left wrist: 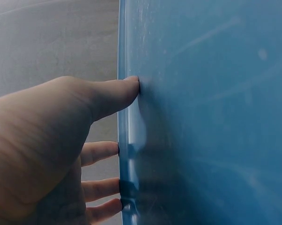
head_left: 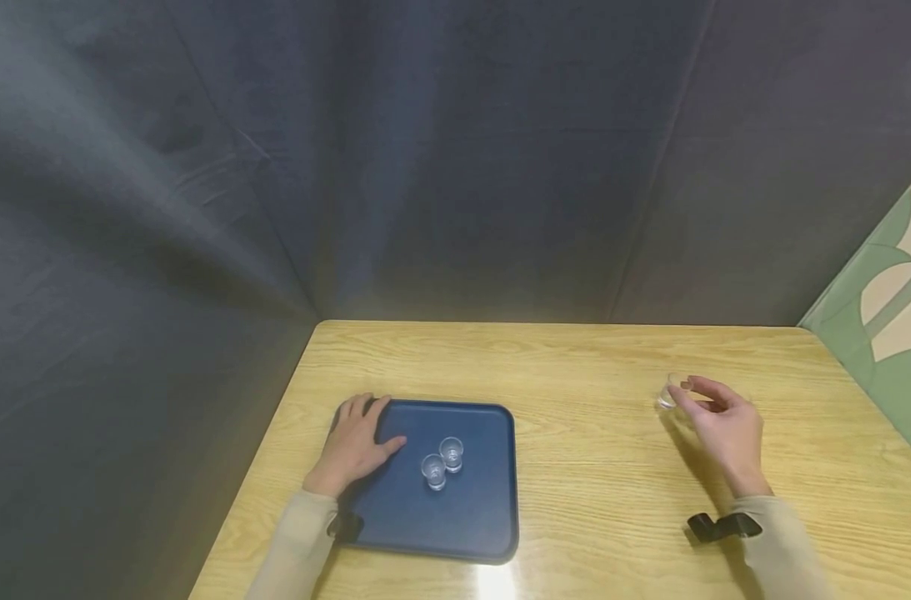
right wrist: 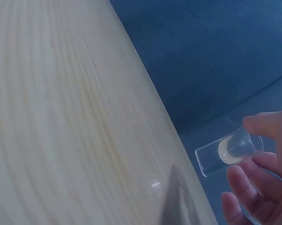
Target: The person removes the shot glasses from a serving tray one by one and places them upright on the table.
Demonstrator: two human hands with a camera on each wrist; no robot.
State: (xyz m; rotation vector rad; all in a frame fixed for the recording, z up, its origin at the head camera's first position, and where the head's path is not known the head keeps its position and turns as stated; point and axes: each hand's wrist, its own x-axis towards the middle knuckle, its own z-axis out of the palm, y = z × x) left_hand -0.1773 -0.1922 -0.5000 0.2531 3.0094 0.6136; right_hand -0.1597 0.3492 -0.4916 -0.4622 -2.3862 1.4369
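Nearest to us, on the wooden table, a black strap sits at our right wrist and another at our left, each on a beige sleeve. A blue tray lies by the table's left edge, close to the near edge.

Our left hand rests flat on the far left corner of the tray, fingers straight and spread, gripping nothing. In the left wrist view the thumb presses on the tray's inner surface while the other fingers reach over its rim towards the table beyond.

Just right of that hand, two small clear glasses stand upright near the middle of the tray, touching or nearly touching each other; one sits a little nearer to us than the other.

Well apart from the tray, over the right side of the table, our right hand holds a third small glass pinched between thumb and fingertips. The right wrist view shows this glass tipped on its side, its open mouth pointing away from the palm, lifted clear of the table top. Whether it holds anything, we cannot tell.

Beyond the table's far edge hangs a dark grey cloth, and at the far right a pale green patterned wall shows
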